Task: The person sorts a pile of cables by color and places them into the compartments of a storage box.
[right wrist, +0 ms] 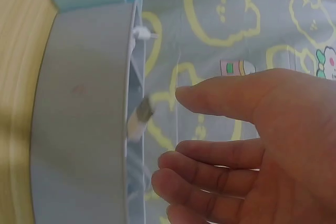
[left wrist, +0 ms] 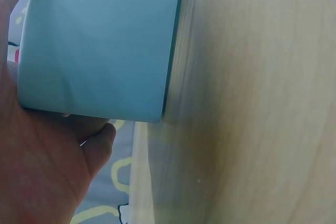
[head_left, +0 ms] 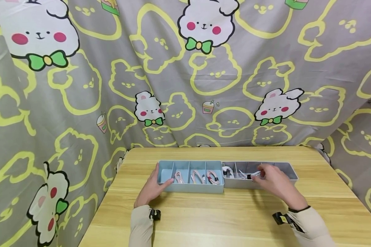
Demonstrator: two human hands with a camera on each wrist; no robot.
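Note:
My left hand [head_left: 149,190] grips the left end of a light blue divided box [head_left: 191,188], its thumb over the front rim. In the left wrist view, fingers reach round the blue end wall. Pale pink coiled cables, one [head_left: 179,177] nearest the thumb, lie in three of its compartments. Over a grey divided box [head_left: 241,184], my right hand [head_left: 276,183] has its thumb and fingers spread apart. Just off those fingertips is a white cable [head_left: 246,176] with a dark strap, blurred at the box rim in the right wrist view. Another bundled white cable [head_left: 228,171] sits in the leftmost grey compartment.
Both boxes stand end to end on a wooden table [head_left: 204,216]. Behind and beside it hangs a grey patterned curtain [head_left: 179,82]. Small black devices, one [head_left: 155,214] on the left and one [head_left: 281,218] on the right, sit at my wrists.

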